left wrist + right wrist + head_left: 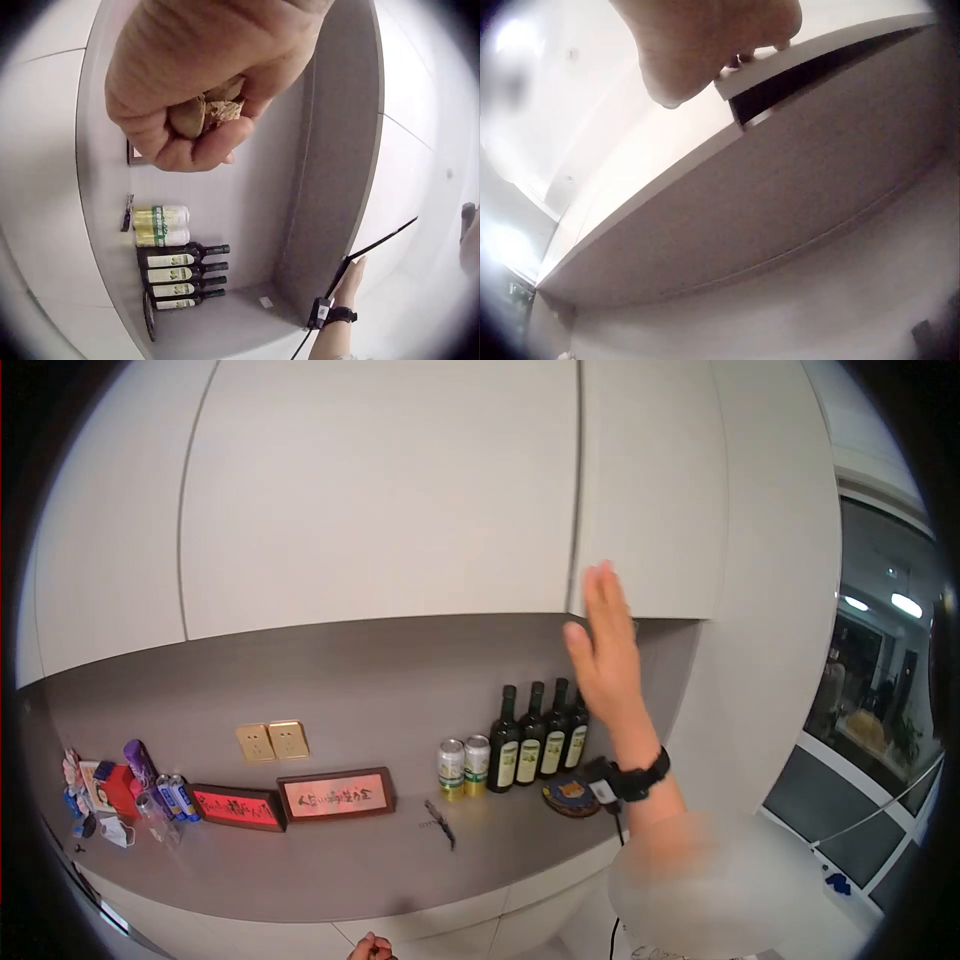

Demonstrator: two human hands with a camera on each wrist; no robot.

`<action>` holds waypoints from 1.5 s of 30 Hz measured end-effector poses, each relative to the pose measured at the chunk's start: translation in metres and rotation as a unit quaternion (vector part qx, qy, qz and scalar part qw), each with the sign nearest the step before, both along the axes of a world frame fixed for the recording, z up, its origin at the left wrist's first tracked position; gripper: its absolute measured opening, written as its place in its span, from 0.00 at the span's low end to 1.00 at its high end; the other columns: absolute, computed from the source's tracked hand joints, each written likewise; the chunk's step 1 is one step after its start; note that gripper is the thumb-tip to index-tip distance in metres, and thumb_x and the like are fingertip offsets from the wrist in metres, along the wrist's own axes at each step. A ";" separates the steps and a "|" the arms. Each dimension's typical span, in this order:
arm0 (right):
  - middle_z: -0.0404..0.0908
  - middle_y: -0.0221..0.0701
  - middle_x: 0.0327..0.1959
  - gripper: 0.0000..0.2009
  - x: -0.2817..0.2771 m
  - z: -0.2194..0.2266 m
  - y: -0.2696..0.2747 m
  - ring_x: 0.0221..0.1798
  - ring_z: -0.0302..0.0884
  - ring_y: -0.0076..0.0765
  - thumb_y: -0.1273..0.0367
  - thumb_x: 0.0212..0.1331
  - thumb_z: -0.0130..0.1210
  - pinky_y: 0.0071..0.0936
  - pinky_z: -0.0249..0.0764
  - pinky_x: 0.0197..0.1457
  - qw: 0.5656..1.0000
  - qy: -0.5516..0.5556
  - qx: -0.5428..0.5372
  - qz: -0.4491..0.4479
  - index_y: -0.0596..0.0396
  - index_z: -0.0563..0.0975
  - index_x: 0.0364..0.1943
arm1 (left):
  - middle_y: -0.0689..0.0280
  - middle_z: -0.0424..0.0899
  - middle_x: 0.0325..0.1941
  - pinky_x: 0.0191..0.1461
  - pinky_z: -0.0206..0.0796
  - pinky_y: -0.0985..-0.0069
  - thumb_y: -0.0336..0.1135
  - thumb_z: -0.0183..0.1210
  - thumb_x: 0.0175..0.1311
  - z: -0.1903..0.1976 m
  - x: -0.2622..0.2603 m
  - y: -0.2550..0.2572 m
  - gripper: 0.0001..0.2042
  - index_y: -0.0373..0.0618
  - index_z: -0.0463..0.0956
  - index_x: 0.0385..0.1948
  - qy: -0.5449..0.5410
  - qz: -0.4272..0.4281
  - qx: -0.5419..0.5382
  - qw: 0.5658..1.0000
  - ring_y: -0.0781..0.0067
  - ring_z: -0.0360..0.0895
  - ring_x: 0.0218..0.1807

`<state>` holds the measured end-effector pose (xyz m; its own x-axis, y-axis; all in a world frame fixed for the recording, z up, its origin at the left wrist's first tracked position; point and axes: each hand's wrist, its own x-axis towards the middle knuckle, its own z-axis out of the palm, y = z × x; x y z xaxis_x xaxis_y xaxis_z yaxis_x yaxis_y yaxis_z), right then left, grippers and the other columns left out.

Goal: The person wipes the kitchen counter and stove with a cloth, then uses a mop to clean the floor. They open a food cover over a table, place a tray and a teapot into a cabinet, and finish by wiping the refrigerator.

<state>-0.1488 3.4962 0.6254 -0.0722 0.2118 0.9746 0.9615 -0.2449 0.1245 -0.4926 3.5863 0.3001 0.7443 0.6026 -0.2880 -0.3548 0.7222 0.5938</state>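
My right hand (610, 665) is raised at a white cabinet door (650, 490), fingers straight and thumb apart. In the right wrist view, the fingertips (783, 45) are at the door's lower edge, and the door stands ajar with a dark gap (810, 71) behind it. My left hand (210, 60) is low at the counter's front edge in the head view. Its curled fingers hold a tan, papery lump (187, 118) that looks like garlic, partly hidden in the palm.
Several dark bottles (530, 745), two drink cans (452, 768) and a round dark plaque (572, 797) stand below on the grey counter (340, 870). A dark pen-like object (440, 826), framed calligraphy (338, 794) and small items lie leftward. A window (870, 690) is at right.
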 end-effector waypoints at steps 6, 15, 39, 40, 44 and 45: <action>0.68 0.49 0.51 0.24 0.012 0.013 -0.026 0.57 0.63 0.51 0.58 0.50 0.55 0.41 0.63 0.57 0.993 0.017 -0.059 0.105 0.66 0.70 0.44 | 0.76 0.60 0.15 0.16 0.46 0.86 0.42 0.47 0.65 0.017 0.075 -0.056 0.12 0.45 0.68 0.26 0.008 -0.100 0.003 0.995 0.84 0.53 0.15; 0.59 0.41 0.61 0.23 0.071 -0.148 -0.326 0.59 0.63 0.46 0.59 0.51 0.54 0.38 0.66 0.55 0.847 0.154 -0.476 0.177 0.47 0.69 0.52 | 0.76 0.55 0.17 0.17 0.43 0.85 0.46 0.45 0.65 0.001 0.271 -0.261 0.14 0.48 0.66 0.24 0.055 -0.345 0.032 0.936 0.84 0.49 0.16; 0.69 0.42 0.55 0.23 0.253 -0.459 -0.908 0.55 0.67 0.48 0.57 0.55 0.51 0.36 0.64 0.58 0.454 0.806 -0.113 -0.362 0.51 0.68 0.54 | 0.75 0.63 0.19 0.20 0.52 0.88 0.43 0.47 0.65 -0.051 0.734 -0.657 0.11 0.47 0.68 0.28 0.162 -0.692 -0.050 0.701 0.84 0.61 0.21; 0.69 0.44 0.55 0.24 0.264 -0.461 -0.924 0.57 0.65 0.50 0.56 0.55 0.51 0.38 0.62 0.59 0.431 0.824 -0.073 -0.361 0.53 0.68 0.54 | 0.74 0.64 0.20 0.21 0.54 0.87 0.43 0.47 0.65 -0.045 0.751 -0.667 0.11 0.47 0.68 0.27 0.168 -0.672 -0.035 0.721 0.84 0.62 0.22; 0.69 0.46 0.54 0.27 0.303 -0.485 -0.994 0.58 0.65 0.50 0.55 0.54 0.52 0.38 0.63 0.58 0.424 0.814 0.034 -0.397 0.52 0.66 0.56 | 0.73 0.65 0.21 0.23 0.56 0.88 0.43 0.47 0.65 -0.038 0.804 -0.702 0.11 0.46 0.69 0.29 0.189 -0.654 -0.051 0.730 0.83 0.64 0.25; 0.70 0.48 0.53 0.27 0.316 -0.497 -1.016 0.57 0.65 0.51 0.55 0.53 0.53 0.39 0.64 0.58 0.440 0.802 0.040 -0.402 0.50 0.65 0.57 | 0.73 0.65 0.22 0.21 0.54 0.88 0.42 0.46 0.66 -0.036 0.812 -0.712 0.10 0.46 0.69 0.30 0.208 -0.641 -0.032 0.738 0.84 0.63 0.24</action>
<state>0.1673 2.4798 0.1286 0.7892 -0.4990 -0.3579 -0.6045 -0.5286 -0.5960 0.3194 2.8738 0.2639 0.5299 -0.5459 -0.6490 0.8481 0.3370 0.4089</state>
